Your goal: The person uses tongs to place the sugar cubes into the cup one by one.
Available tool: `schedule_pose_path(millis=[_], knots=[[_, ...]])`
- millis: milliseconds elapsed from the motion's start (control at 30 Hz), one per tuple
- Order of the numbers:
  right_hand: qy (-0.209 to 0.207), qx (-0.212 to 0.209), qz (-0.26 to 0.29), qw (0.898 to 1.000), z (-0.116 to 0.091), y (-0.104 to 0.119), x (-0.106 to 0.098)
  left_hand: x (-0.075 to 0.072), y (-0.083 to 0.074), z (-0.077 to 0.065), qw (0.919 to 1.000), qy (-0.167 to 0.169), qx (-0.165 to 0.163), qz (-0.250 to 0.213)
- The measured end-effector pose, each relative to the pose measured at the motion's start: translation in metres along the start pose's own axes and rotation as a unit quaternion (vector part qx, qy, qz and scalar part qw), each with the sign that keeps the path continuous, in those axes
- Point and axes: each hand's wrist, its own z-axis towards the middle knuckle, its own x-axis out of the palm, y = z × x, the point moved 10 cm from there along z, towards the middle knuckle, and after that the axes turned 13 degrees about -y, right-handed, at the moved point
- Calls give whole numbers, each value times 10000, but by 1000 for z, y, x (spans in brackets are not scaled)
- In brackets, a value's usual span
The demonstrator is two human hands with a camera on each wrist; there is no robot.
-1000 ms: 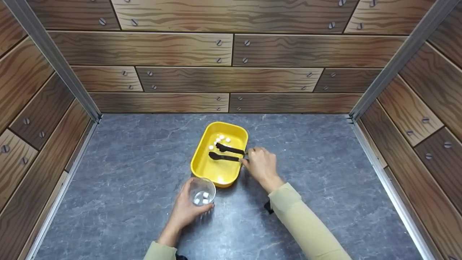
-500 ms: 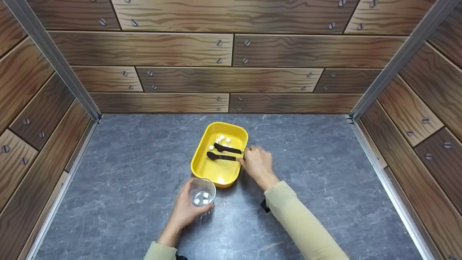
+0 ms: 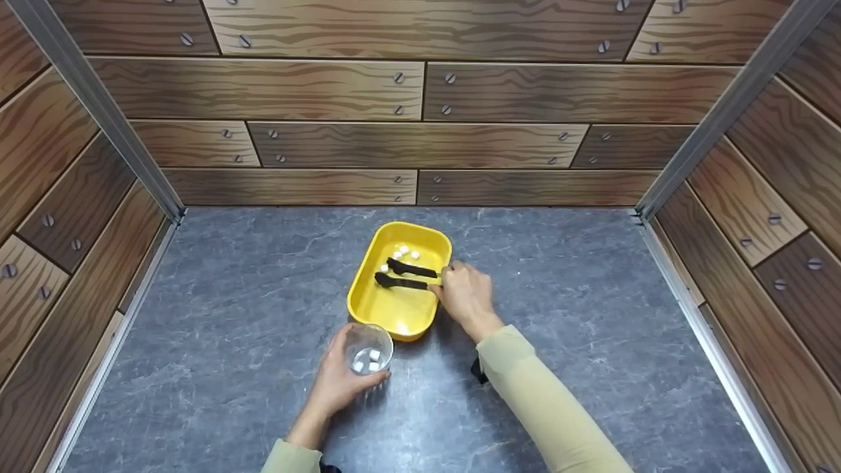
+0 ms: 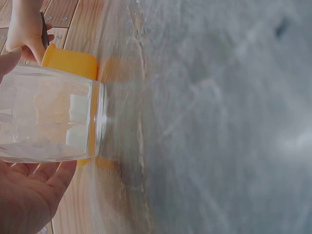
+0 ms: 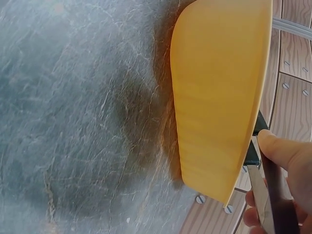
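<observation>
Currently gripped on the left: a clear cup (image 3: 365,341), held upright by the left hand (image 3: 334,380), whose fingers are curled round one side while the thumb is set against the other.
Cup contents: three small white cubes (image 3: 374,355) are seen at the bottom, grouped close together.
Cup position: it is placed just beside the near end of a yellow tray (image 3: 394,305); whether cup and tray are touching cannot be told.
Gripped on the right: black tongs (image 3: 417,270), pinched at the handle between the thumb and fingers of the right hand (image 3: 468,293); a silver strip is shown along the handle in the right wrist view.
Tongs position: the two arms are spread apart and held across the right rim of the tray, with the tips pointed toward its left wall.
Tray contents: several loose cubes (image 3: 414,255) are scattered in the far half; one is seen between the tips from above, but whether it is touched cannot be told.
Tray position: it is set on a grey marbled counter (image 3: 263,315), turned slightly askew.
Sleeves (image 3: 548,401): both forearms are covered in pale green.
Back wall (image 3: 420,141): it is covered in a plank pattern with screw heads.
</observation>
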Motion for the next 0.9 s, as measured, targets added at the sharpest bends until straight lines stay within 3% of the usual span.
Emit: schedule_pose_path(millis=[467,900], knots=[[283,-41,-100,9995,5,4,8,0,0,0,10000,36,-36,76],[217,-244,-155,9993,7,8,10,1,2,0,9999,48,-29,100]])
